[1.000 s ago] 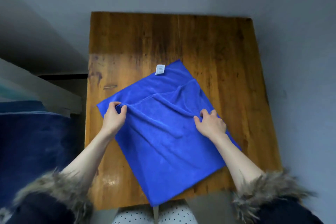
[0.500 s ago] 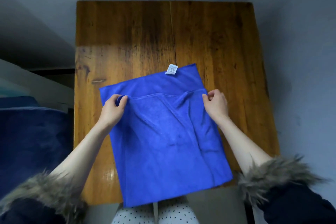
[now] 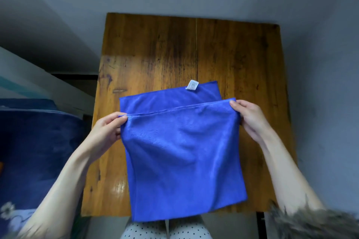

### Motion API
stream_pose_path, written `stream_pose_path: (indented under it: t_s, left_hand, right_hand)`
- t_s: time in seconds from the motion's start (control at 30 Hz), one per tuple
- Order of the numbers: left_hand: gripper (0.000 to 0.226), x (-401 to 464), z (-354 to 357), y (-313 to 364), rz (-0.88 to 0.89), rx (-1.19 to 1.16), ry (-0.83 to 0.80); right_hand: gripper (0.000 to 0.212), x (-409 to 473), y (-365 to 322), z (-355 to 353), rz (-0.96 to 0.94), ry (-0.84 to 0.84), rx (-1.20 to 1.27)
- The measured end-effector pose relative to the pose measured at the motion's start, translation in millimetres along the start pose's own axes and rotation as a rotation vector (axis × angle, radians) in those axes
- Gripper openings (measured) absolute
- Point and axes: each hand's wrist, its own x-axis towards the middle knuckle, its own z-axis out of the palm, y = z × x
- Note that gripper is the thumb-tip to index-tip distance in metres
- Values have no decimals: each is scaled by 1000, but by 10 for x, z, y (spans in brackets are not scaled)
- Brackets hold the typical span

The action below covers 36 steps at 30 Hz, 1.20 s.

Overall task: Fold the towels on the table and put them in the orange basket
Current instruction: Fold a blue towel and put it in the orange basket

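The blue towel (image 3: 182,153) is lying in the lower middle of the frame, on the wooden table (image 3: 194,48), with its near end hanging over the table's front edge. Its near layer is being carried over the far layer: the upper hem is running level from centre left to centre right, and a band of the lower layer, with a small white label (image 3: 192,85) at its top edge, is showing beyond it. The left hand (image 3: 107,132) is pinching the left corner of that hem between thumb and fingers; the right hand (image 3: 247,115) is pinching the right corner the same way, fingers curled behind the cloth. The hem is looking taut between them.

Judging from this, the first fold is under way but not finished: the raised edge is not yet meeting the far edge, and the layers are sitting slightly askew at the upper right. Further folds and the move to the basket are still to come. Only this one towel is showing.

The orange basket is not appearing anywhere in the frame, so its place cannot be told. The person's fur-trimmed sleeve (image 3: 314,223) is blurring the lower right corner, and spotted fabric is peeking out at the bottom centre beneath the towel. At the left edge a dark blue cloth mass (image 3: 38,153) is being cut off; what it is cannot be made out. The towel's underside is hidden, as are the fingertips behind it.
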Motion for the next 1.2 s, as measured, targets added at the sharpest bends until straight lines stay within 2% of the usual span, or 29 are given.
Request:
stream_pose_path:
  t_s: [0.03,0.1,0.3,0.43,0.5,0.63,0.73,0.87,1.03,1.2]
  left_hand:
    - [25,-30,-25,68,15,-54,-4]
    - [12,-30,-68,187,64,-41,45]
    - [16,470,-138,221,146,642,339]
    - [17,816,-158,54,141,827,482]
    - [14,912,-197,-9,180,868,512]
    - [7,1007,-293,-147,293,971,463]
    - [7,1030,-307,-176,368,1008,420]
    - [4,1049,-276,-160,378,1006,405]
    - [11,1023,-218,-88,264,936,359]
    - [8,825,-289,121,88,685,419]
  right_hand:
    - [15,11,-95,-3,-21,-12,27]
    - [15,89,-255,27,-56,-6,45]
    - [7,742,-239,256,-104,132,-248]
    - [8,1140,-72,375,-128,266,-405]
    - [15,1212,-16,385,-146,309,-487]
    - [21,1243,57,410,-170,307,-579]
    - [23,1272,54,422,-160,290,-601]
    - [21,1280,13,480,-131,242,-532]
    - [16,1211,-42,495,-134,209,-497]
    - [9,955,-223,381,-109,209,-291]
